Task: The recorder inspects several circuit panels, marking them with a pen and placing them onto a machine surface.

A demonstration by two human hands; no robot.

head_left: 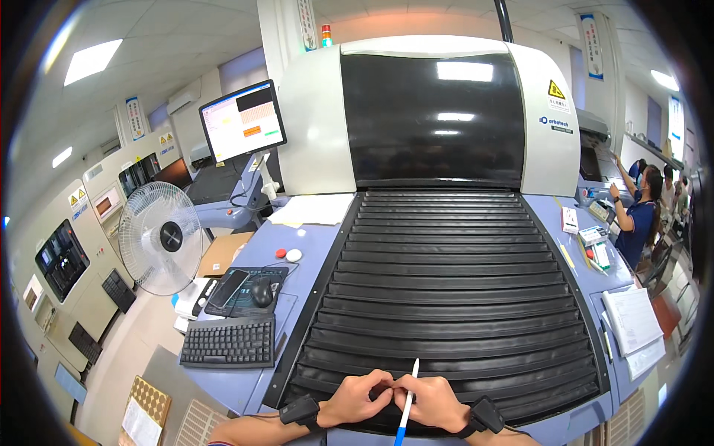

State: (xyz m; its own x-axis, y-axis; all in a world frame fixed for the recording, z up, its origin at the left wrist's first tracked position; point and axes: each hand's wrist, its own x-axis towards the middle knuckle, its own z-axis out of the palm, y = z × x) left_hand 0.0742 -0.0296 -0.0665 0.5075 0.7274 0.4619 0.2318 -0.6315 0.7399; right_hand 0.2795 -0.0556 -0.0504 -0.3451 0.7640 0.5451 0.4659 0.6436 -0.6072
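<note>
My two hands meet above the near edge of the black ribbed machine bed [446,297]. In my right hand [435,401], the fingers are curled round a slim white pen [410,398] with a blue lower end. Its narrow tip points away from me, over the ribs. My left hand [361,398] is closed, its fingertips pressed against those of the right. Whatever lies between the fingertips, if anything, is too small to see. A dark strap device sits on each wrist.
A large machine with a dark glossy hood [431,123] rises ahead. Left are a keyboard [228,342], mouse [262,292], phone [229,288], fan [169,238] and monitor [243,121]. Papers [632,320] and small boxes [593,236] lie right. Another person [639,219] works at the far right.
</note>
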